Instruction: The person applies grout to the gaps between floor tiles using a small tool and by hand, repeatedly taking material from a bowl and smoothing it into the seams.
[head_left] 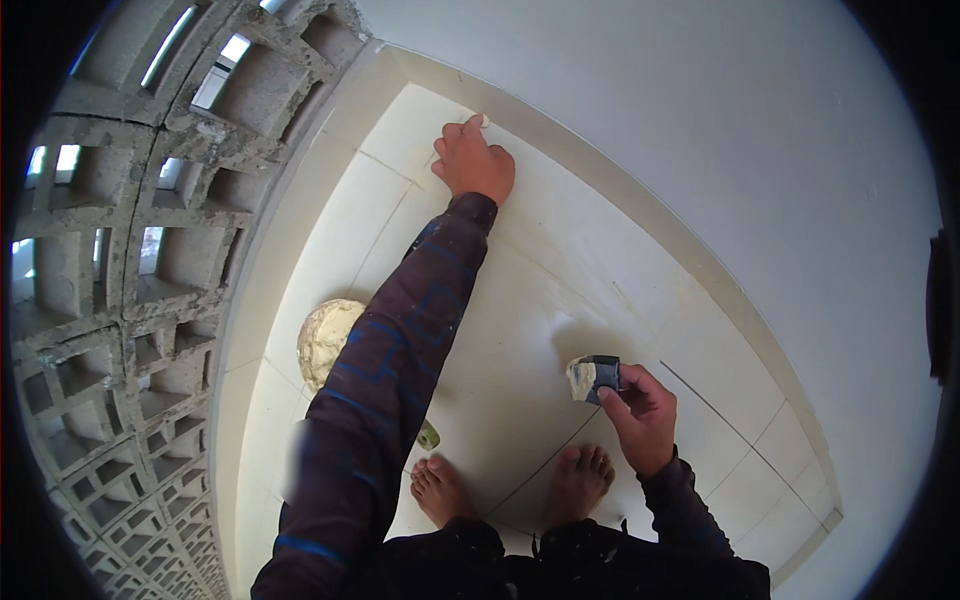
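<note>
My left hand (474, 162) reaches far out to the base of the wall, its fingers curled and pressed together near the floor's edge. A small pale bit (485, 121) shows at its fingertips, too small to name. Close in front of my right foot, my right hand (645, 415) grips a dark, flat, squarish spreader (604, 376) between thumb and fingers. Thick cream-coloured paste (580, 378) coats the spreader's left end. To the left, a round mass of similar cream paste (330, 338) sits on the floor, partly hidden behind my left sleeve.
Pale tiles (520, 330) cover the floor, with a beige skirting (640, 200) along the smooth grey-white wall (720, 130). On the left stands a wall of openwork concrete blocks (150, 250). A small green object (428, 435) lies half hidden by my left sleeve, near my bare feet (440, 490).
</note>
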